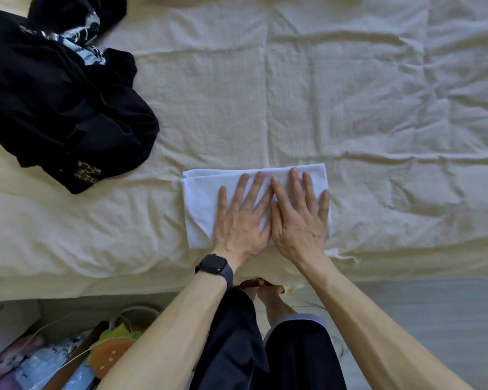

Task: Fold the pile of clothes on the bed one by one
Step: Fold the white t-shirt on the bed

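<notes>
Where the view is nearest, dark trousers (237,347) and a bare foot (273,302) stand on the grey floor (434,319), close against the bed's edge. To their left, low in the picture, lies a jumble of coloured clutter with a burger-shaped thing (110,353) among it; what the rest is I cannot tell.

Two bare forearms reach forward from the bottom edge, and a dark watch (213,264) sits on the left wrist. Both hands lie on a folded white cloth (200,204) near the front edge of the bed (378,108). The left hand (241,220) is flat, palm down, its fingers straight and spread, pointing away from the person. The right hand (299,220) lies just beside it in the same way, palm down with fingers straight, and the two touch along their inner sides. Neither grips anything; they press on the cloth.

The cloth is a neat rectangle, longer from left to right, with layered edges showing at its far left corner. Its left part shows clear of the hands. Around it the bed's cream cover is creased and quilted in squares.

Farther off, at the left of the bed and well apart from the cloth, lies the pile (62,102) of black clothes, crumpled, with bits of pale print showing among the folds.
</notes>
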A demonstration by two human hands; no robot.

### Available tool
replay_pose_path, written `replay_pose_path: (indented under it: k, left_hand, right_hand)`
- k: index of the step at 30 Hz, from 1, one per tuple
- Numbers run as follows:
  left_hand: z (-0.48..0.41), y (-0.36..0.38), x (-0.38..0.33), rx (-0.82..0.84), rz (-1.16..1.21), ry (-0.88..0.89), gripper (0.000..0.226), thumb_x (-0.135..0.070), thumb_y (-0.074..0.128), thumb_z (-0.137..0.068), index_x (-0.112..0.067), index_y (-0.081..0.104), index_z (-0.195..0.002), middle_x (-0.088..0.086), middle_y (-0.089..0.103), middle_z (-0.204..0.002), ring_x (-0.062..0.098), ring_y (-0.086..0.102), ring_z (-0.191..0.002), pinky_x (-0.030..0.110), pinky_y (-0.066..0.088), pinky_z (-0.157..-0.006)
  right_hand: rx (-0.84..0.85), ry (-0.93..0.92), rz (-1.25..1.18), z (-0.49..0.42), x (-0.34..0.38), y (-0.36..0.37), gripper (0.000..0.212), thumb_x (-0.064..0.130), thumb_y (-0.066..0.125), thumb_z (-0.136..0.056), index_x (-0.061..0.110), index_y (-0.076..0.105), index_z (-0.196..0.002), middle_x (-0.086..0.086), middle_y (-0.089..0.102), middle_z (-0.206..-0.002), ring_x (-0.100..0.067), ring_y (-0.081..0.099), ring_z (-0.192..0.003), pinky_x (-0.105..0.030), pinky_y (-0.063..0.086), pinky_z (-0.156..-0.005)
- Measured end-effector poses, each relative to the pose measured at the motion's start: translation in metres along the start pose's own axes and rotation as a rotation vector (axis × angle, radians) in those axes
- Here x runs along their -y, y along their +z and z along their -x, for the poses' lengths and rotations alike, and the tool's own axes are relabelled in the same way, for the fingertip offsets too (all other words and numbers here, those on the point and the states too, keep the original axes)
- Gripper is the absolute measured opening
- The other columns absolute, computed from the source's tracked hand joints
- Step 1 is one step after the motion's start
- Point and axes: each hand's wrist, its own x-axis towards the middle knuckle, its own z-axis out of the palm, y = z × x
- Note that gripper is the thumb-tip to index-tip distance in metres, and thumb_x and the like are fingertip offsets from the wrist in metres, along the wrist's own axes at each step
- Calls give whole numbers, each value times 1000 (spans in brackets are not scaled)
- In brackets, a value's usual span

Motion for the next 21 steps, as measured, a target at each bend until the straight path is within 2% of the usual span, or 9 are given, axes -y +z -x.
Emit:
replay_pose_path:
  k: [3,9,11,14,19,21]
  left_hand:
    - [0,25,24,-38,-55,-82,74,-73,23,-94,-41,9,-159,-5,0,-169,26,-2,-155,61,-5,-119]
    - [-3,44,32,-154,-22,-88,76,-79,31,-89,-47,17,-157,-1,11,-168,33,5,-154,64,-4,-118]
    - [-2,41,39,-165,-4,-103,77,-78,36,-88,-47,17,-156,1,11,-168,32,5,-155,64,-4,-118]
    - [-1,36,60,-180,-25,-139,75,-79,29,-91,-44,18,-157,2,12,-168,29,6,-155,65,-4,-117]
    - [-5,25,69,-47,7,-155,73,-77,24,-93,-45,13,-158,-1,4,-169,27,1,-155,67,-2,-117]
    - [-7,17,73,-4,40,-131,70,-74,23,-95,-45,10,-158,-2,0,-169,24,-2,-155,64,-2,-119]
  right_hand:
    - [131,-31,115,-14,-15,24,59,47,19,-104,36,9,-161,-3,3,-171,-22,-2,-158,-61,-2,-122]
    - [20,33,115,-9,-23,47,64,59,23,-102,37,12,-161,-4,0,-170,-27,1,-157,-63,-1,-121]
    - [39,109,88,-7,-25,46,67,63,21,-101,39,3,-162,-2,-10,-170,-25,-8,-157,-61,-6,-121]
    - [60,263,62,11,-35,45,68,59,16,-103,36,-7,-162,-1,-16,-170,-23,-15,-156,-59,-10,-121]
    - [178,423,16,34,-42,31,65,49,8,-104,27,-14,-161,4,-19,-169,-14,-20,-154,-53,-14,-123]
    - [183,507,-3,32,-30,19,68,49,15,-105,21,-6,-163,3,-10,-171,-15,-11,-156,-51,-7,-124]
